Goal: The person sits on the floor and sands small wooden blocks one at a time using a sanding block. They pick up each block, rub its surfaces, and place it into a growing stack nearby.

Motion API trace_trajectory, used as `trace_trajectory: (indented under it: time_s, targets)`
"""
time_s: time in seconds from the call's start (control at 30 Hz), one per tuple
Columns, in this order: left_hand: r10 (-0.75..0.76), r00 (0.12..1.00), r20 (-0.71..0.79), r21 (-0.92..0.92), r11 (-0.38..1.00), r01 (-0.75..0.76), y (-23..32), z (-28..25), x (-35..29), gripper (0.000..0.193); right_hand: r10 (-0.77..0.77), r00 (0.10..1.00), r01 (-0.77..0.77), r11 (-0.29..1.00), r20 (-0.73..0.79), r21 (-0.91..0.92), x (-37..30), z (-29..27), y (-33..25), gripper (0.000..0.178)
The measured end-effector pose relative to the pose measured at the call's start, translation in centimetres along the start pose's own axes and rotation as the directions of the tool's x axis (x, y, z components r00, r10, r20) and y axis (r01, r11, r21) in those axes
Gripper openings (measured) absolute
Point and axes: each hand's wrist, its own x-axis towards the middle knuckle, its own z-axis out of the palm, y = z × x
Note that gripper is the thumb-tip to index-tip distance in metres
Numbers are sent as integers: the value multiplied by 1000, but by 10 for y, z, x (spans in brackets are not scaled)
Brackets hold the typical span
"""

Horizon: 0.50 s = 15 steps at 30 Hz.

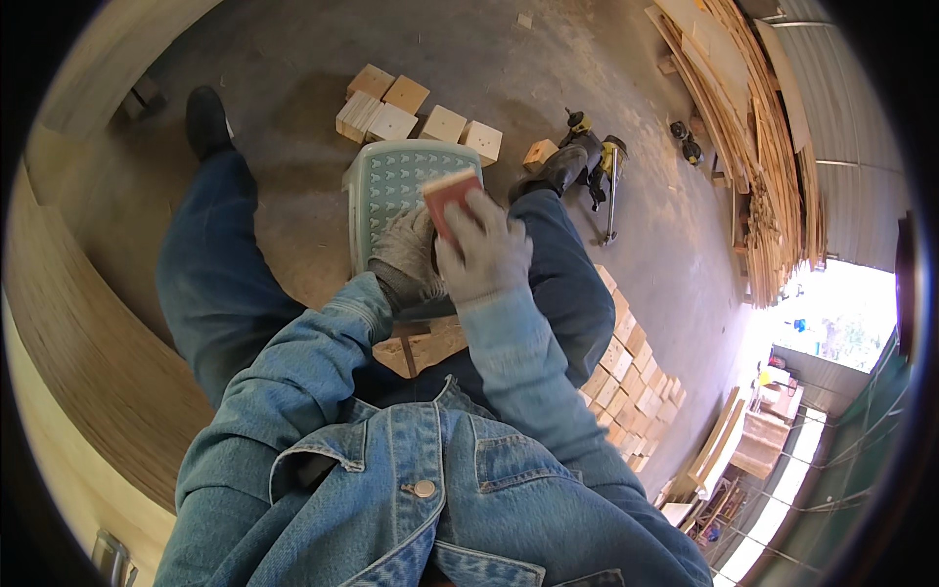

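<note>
The gloved right hand (pixel 486 252), fingers spread flat, is clamped over a red-faced wooden block (pixel 450 199) above the person's lap. The gloved left hand (pixel 406 256) curls beside it, touching the right; what it grips is hidden. Both denim sleeves bend inward. Beyond stands a pale green plastic stool (pixel 386 186), then loose wood blocks (pixel 416 115) on the concrete floor (pixel 293 59).

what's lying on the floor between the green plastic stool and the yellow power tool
In the head view, a small wooden block and the person's dark boot lie between the green plastic stool and the yellow power tool.
</note>
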Motion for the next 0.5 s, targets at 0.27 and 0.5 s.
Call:
trace_trajectory:
  time_s: [0.27, 0.5]
  targets:
    - [-76, 996, 36, -13, 997, 76, 6, -12, 0, 88, 17, 1000, -17, 1000, 2, 26, -21, 0, 3, 51]
    - [-124, 986, 115, 69, 991, 117, 6, -8, -2, 94, -41, 999, 39, 997, 30, 68, -93, -21, 0, 48]
